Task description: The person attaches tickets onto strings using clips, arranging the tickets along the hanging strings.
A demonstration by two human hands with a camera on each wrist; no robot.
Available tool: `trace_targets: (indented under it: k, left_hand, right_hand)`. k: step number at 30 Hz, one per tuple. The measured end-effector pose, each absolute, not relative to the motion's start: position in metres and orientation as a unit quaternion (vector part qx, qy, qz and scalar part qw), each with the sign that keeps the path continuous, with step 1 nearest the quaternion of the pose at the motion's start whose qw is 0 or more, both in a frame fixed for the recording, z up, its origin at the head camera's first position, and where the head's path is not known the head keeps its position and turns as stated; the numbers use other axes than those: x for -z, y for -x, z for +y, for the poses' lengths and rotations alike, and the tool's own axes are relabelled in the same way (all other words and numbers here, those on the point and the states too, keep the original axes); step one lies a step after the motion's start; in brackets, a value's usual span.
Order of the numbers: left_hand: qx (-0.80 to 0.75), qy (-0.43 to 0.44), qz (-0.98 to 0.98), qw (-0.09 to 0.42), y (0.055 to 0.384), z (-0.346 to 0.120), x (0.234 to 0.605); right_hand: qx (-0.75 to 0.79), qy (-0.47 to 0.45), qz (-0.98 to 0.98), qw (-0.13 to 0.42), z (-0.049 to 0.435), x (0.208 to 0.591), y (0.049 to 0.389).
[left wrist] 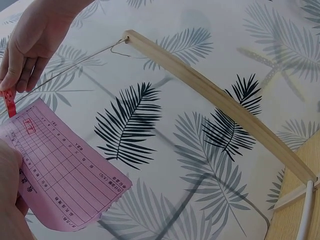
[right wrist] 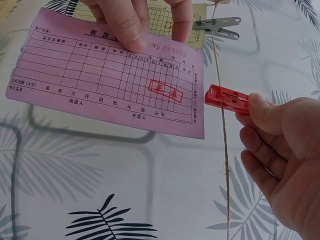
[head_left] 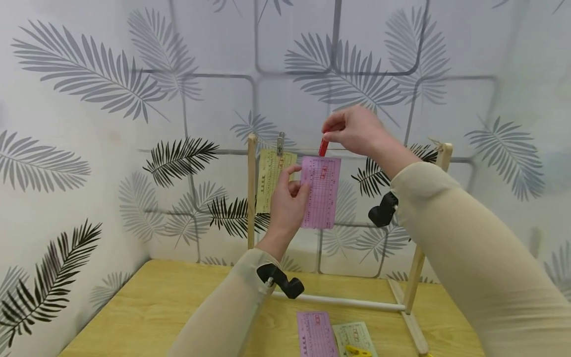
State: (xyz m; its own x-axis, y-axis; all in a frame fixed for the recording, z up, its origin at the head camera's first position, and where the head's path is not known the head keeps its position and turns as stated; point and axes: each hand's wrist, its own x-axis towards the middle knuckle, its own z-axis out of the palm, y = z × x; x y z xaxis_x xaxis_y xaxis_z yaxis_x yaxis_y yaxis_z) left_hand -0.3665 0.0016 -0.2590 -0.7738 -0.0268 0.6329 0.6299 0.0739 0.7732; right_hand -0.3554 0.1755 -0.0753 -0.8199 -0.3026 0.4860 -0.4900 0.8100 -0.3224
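Observation:
My left hand (head_left: 287,203) pinches a pink receipt slip (head_left: 323,203) by its side edge and holds it upright just below a thin twine line (right wrist: 225,165). A red clothespin (right wrist: 227,98) is pinched between the thumb and fingers of my right hand (head_left: 359,131). In the right wrist view the clothespin crosses the twine, its tip close to the slip's top edge with a small gap showing. To the left, a yellow receipt slip (head_left: 264,181) hangs from the line by a metal clip (head_left: 280,144), partly behind my left hand.
Two wooden posts, left (head_left: 251,193) and right (head_left: 415,277), carry the twine, with a white rod (head_left: 343,301) low between them. On the wooden table (head_left: 187,292) lie another pink slip (head_left: 314,332) and a pale green slip (head_left: 354,334) with a yellow clothespin (head_left: 358,351) on it.

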Motion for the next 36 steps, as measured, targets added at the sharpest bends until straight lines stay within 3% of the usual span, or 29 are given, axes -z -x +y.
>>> trace_targets:
  k: [28, 36]
  left_hand:
    - [0.641, 0.22, -0.688, 0.258, 0.3646, 0.0023, 0.2586]
    - [0.638, 0.226, -0.688, 0.261, 0.3658, 0.0013, 0.257]
  right_hand:
    - [-0.209, -0.228, -0.941, 0.139, 0.1725, 0.0784, 0.356]
    - [-0.196, -0.232, -0.942, 0.14, 0.1724, 0.0766, 0.3577]
